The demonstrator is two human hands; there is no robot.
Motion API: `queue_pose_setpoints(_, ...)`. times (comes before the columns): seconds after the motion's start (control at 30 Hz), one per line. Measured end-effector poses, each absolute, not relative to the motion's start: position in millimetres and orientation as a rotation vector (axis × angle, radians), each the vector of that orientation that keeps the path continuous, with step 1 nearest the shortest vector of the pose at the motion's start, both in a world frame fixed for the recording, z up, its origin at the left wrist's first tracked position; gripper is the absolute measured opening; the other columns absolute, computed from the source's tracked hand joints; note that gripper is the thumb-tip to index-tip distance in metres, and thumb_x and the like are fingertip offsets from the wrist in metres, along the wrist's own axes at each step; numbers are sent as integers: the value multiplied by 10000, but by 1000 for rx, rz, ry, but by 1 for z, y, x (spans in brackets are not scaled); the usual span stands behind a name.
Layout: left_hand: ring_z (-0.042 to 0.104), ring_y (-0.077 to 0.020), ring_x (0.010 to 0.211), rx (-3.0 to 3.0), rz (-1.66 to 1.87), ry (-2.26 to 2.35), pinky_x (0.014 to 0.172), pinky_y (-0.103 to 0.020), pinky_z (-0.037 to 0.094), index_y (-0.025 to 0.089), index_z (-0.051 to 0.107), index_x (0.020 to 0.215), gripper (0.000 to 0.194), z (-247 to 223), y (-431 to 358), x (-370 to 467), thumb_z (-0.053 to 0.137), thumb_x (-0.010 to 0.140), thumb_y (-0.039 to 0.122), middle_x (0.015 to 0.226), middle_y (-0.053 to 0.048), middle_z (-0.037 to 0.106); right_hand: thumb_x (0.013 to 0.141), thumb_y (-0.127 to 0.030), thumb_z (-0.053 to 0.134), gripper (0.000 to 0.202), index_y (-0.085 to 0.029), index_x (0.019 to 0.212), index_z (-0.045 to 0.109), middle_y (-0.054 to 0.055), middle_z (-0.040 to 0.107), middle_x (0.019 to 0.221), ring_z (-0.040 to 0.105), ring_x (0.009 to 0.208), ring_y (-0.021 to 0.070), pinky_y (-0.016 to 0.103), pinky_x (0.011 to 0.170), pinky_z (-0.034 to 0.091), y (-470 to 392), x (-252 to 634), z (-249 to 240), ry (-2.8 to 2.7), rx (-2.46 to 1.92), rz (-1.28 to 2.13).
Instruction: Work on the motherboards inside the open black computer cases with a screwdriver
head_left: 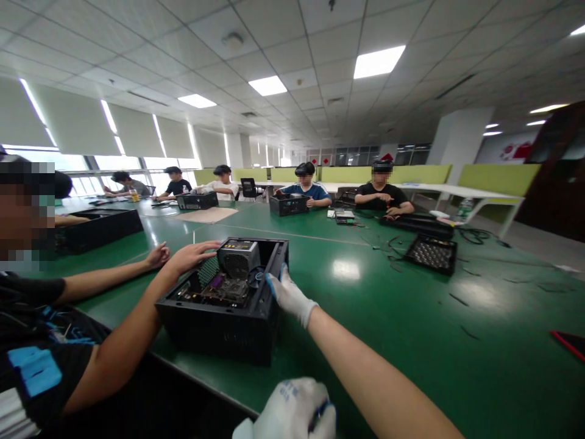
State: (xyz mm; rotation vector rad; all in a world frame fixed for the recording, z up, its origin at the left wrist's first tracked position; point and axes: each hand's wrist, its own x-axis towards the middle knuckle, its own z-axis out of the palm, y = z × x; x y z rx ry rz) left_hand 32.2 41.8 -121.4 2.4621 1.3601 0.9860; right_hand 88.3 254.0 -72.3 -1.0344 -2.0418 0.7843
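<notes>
A black computer case, uncovered, stands by the near edge of the desk. The right hand lies half-open against its side; the left hand is curled, contents unclear. Its blue glove print and the power-supply label are unreadable.

Black desktop computer case, lying flat near the edge of the green table, open side up. Silver-grey power supply unit seated at its far end, label upward. Circuit board across the floor, purple slot showing. Round dark part at the right wall, probably a fan; interior dim. Slits in near face.
</notes>
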Motion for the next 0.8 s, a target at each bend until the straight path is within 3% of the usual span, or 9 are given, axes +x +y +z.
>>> queue_pose_setpoints(0.1,745,-220,761,2476,1109,1512,747,-326,636,222,706,935,198,-151,70,24,530,1001,284,828,-57,746,987,-400,676,422,-200,1354,616,105,621,1382,649,1168,258,499,975,569,264,68,-76,-2125,-955,747)
queue_pose_setpoints(0.17,775,-232,792,2500,1279,1568,756,-332,653,210,719,1005,266,-170,82,11,476,1034,314,884,-85,783,999,-402,650,440,-197,1386,609,135,584,1466,601,1288,290,528,1065,524,259,76,-86,-2187,-908,736)
queue_pose_setpoints(0.27,796,-252,862,2481,1447,1603,795,-366,673,194,726,1074,382,-191,91,-6,402,1083,396,963,-120,804,1008,-460,587,534,-186,1466,576,162,449,1633,410,1513,326,520,1244,356,241,107,-109,-2259,-898,744)
queue_pose_setpoints(0.37,797,-257,889,2423,1487,1597,814,-380,677,193,728,1082,448,-195,92,-10,364,1097,453,977,-126,805,1011,-587,497,638,-201,1517,539,143,446,1646,383,1538,330,523,1273,309,220,149,-128,-2253,-998,769)
queue_pose_setpoints(0.5,791,-252,884,2311,1439,1628,822,-379,672,193,729,1054,443,-184,90,-5,393,1089,479,960,-118,801,1034,-675,321,804,-120,1612,390,216,422,1643,392,1532,337,570,1274,281,187,206,-136,-2114,-1243,787)
queue_pose_setpoints(0.73,789,-268,906,2304,1381,1647,818,-392,666,189,737,1023,481,-178,91,-4,355,1092,473,973,-124,802,955,-675,536,767,-247,1588,465,131,447,1647,391,1537,312,519,1282,300,119,295,-148,-2010,-1389,672)
queue_pose_setpoints(0.8,789,-266,916,2293,1401,1659,836,-388,660,181,738,1042,479,-182,92,-5,372,1087,487,988,-128,805,957,-657,543,754,-236,1579,476,137,456,1640,401,1530,319,524,1279,308,105,309,-155,-1989,-1410,611)
